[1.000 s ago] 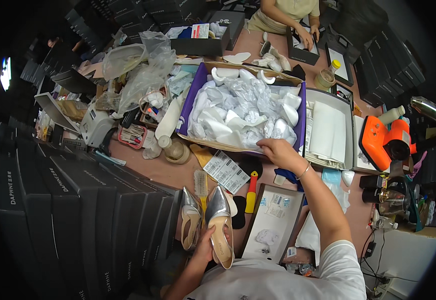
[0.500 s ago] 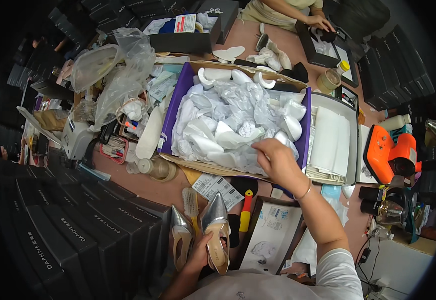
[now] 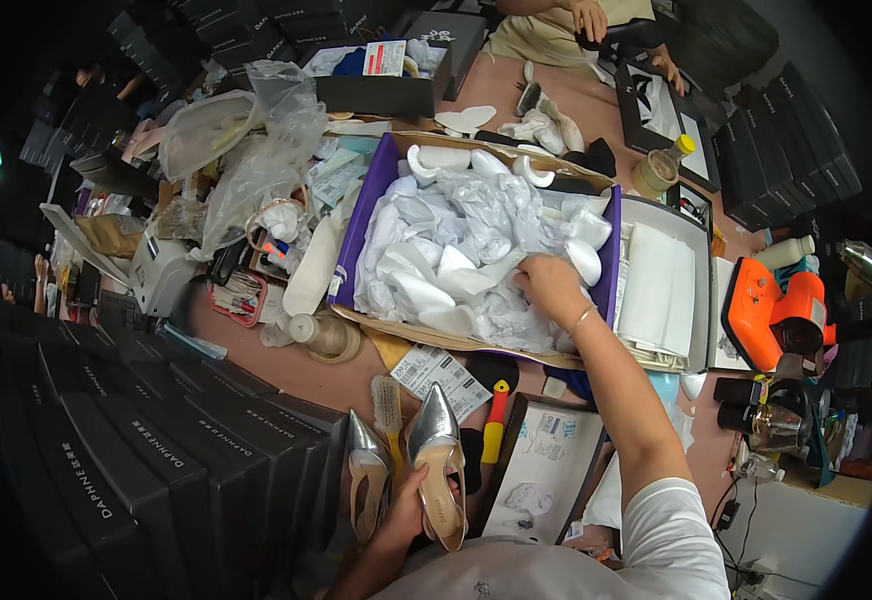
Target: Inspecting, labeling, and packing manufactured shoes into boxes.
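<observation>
My left hand (image 3: 408,508) is closed round a silver pointed-toe shoe (image 3: 436,440), its beige insole facing up. A matching silver shoe (image 3: 367,470) is just left of it; whether the same hand holds it too, I cannot tell. My right hand (image 3: 553,288) reaches into a purple-sided box (image 3: 613,255) of crumpled white tissue paper (image 3: 476,215) and curved white shoe inserts (image 3: 586,262). Its fingers are bent together on the tissue paper, the tips partly sunk in it. By the shoes lie a brush (image 3: 387,405) and a yellow-and-red handled tool (image 3: 496,420).
Dark shoe boxes (image 3: 156,450) are stacked at lower left. An open box (image 3: 546,465) sits right of the shoes, a grey tray (image 3: 696,290) with white sheets beyond it. Further right stands an orange device (image 3: 761,310). Across the table, a co-worker's hands (image 3: 588,18) handle a black item.
My right hand has gone a little deeper into the tissue paper, its fingertips now pressed into it. My left hand still holds the shoe. The co-worker has lifted a black item from the box.
</observation>
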### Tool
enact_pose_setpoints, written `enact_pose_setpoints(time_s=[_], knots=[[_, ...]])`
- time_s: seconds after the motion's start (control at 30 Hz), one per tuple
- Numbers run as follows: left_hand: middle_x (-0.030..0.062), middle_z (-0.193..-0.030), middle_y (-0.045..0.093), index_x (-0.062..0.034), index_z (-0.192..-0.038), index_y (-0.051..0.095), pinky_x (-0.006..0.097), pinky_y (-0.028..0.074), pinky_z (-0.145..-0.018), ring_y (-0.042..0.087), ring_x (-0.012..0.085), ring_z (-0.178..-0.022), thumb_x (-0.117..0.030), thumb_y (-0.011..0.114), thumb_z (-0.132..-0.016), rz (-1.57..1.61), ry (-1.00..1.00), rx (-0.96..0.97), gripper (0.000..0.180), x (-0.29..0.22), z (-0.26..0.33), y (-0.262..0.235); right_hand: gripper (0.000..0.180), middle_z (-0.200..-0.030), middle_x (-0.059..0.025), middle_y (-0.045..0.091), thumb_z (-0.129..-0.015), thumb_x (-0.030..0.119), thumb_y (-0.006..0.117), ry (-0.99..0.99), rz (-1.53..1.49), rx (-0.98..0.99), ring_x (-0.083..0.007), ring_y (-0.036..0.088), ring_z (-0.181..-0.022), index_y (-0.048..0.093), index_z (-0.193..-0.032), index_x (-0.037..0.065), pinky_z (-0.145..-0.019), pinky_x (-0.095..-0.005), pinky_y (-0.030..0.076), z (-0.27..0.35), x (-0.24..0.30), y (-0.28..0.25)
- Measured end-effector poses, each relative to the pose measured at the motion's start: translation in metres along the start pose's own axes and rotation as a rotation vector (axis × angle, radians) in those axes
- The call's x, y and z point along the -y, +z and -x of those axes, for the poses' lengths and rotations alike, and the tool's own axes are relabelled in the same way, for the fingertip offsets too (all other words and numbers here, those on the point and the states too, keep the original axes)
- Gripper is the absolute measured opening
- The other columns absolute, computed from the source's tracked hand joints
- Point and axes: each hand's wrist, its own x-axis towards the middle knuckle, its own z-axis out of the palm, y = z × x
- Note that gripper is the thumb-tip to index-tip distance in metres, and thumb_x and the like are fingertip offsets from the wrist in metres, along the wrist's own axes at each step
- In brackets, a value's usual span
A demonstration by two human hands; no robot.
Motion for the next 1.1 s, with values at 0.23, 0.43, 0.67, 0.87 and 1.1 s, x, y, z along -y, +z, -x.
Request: enact_pose_setpoints(time_s=[0.23, 0.43, 0.67, 0.87, 1.1], knots=[[0.0100, -0.101, 0.061, -0.0039, -0.124, 0.051, 0.040, 0.052, -0.082, 0.062, 0.0249, -0.087, -0.052, 0.038, -0.095, 0.151, 0.144, 0.016, 0.057, -0.009, 0.010, 0.039, 0.023, -0.082, -0.0096, 0.063, -0.091, 0.022, 0.058, 0.199, -0.729, -0.356, -0.0202, 0.062, -0.076, 0.065, -0.085, 0.001, -0.069, -0.0323, 0.048, 0.075, -0.010, -0.068], [0.0099, -0.101, 0.061, -0.0050, -0.122, 0.052, 0.038, 0.051, -0.081, 0.062, 0.0233, -0.087, -0.062, 0.034, -0.093, 0.117, 0.129, 0.190, 0.066, 0.004, 0.032, 0.060, 0.022, -0.089, -0.0033, 0.063, -0.096, 0.016, 0.052, 0.241, -1.505, -0.034, -0.0084, 0.060, -0.074, 0.054, -0.112, 0.002, -0.060, -0.0219, 0.049, 0.212, 0.058, -0.075], [0.0114, -0.127, 0.052, -0.0066, -0.135, 0.040, 0.039, 0.044, -0.098, 0.053, 0.0231, -0.116, -0.055, 0.035, -0.096, 0.022, 0.116, 0.219, 0.063, 0.055, 0.077, 0.082, 0.036, -0.082, -0.0098, 0.059, -0.085, 0.011, 0.067, 0.081, -0.760, -0.071, -0.0176, 0.061, -0.070, 0.051, -0.116, 0.001, -0.061, -0.0289, 0.050, 0.337, 0.151, -0.001], [0.0093, -0.114, 0.054, -0.0088, -0.125, 0.045, 0.038, 0.051, -0.085, 0.056, 0.0212, -0.104, -0.048, 0.047, -0.095, 0.019, 0.054, 0.227, 0.050, 0.071, 0.074, 0.050, 0.060, -0.106, -0.0174, 0.061, -0.080, 0.028, 0.073, -0.083, -0.718, 0.031, -0.0284, 0.063, -0.084, 0.048, -0.128, 0.002, -0.077, -0.0361, 0.051, 0.371, 0.159, -0.008], [0.0055, -0.116, 0.052, -0.0142, -0.132, 0.037, 0.036, 0.052, -0.084, 0.055, 0.0167, -0.106, -0.042, 0.057, -0.093, -0.015, 0.131, 0.151, 0.052, 0.079, 0.081, 0.065, 0.051, -0.089, -0.0204, 0.065, -0.082, 0.014, 0.065, -0.054, -0.528, -0.046, -0.0324, 0.065, -0.074, 0.048, -0.128, 0.002, -0.067, -0.0366, 0.052, 0.379, 0.166, -0.003]])
